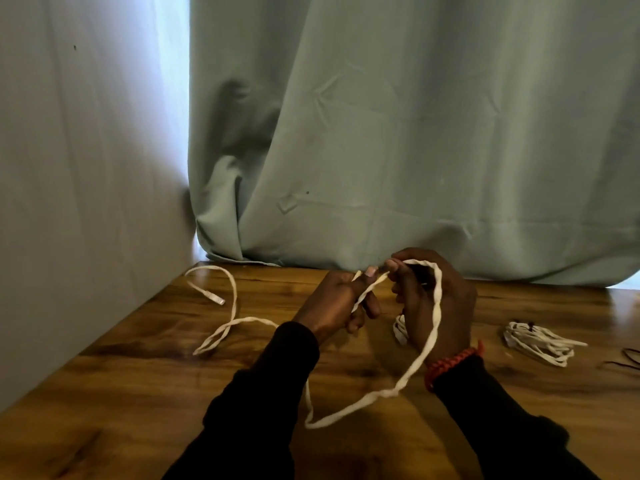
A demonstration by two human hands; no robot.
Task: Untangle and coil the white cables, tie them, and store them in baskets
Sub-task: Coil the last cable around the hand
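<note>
Head view looks down on a wooden table (145, 375) set against a pale wall, with a green curtain (415, 133) hanging behind it. Farthest left, the free end of the white cable (429, 327) lies in a loose arc on the table, its plug (218, 300) resting on the wood just short of the wall; from there the cable crosses over itself once and runs toward the left hand (337, 301). That hand, in a dark sleeve, has its grip closed on the cable, thumb and fingers pinching a twisted stretch, probably to anchor it so the twist can be worked out rather than travel along the line. Just beside it, the right hand (433, 303) also has its grip closed on the same cable, fingertips pinching it near the left thumb; a twisted double length passes over the back of this hand and drops in a long loop past a red bracelet (453, 363) to the near table, so the slack hangs out of the way. Between the hands, partly hidden, a small white bundle (400, 329) sits on the table. Farther right lies a coiled cable (540, 344) that looks already tied with a dark band, set aside. Thin dark ties (630, 356) rest at the right edge. No baskets are in view, so storing seems still to come
</note>
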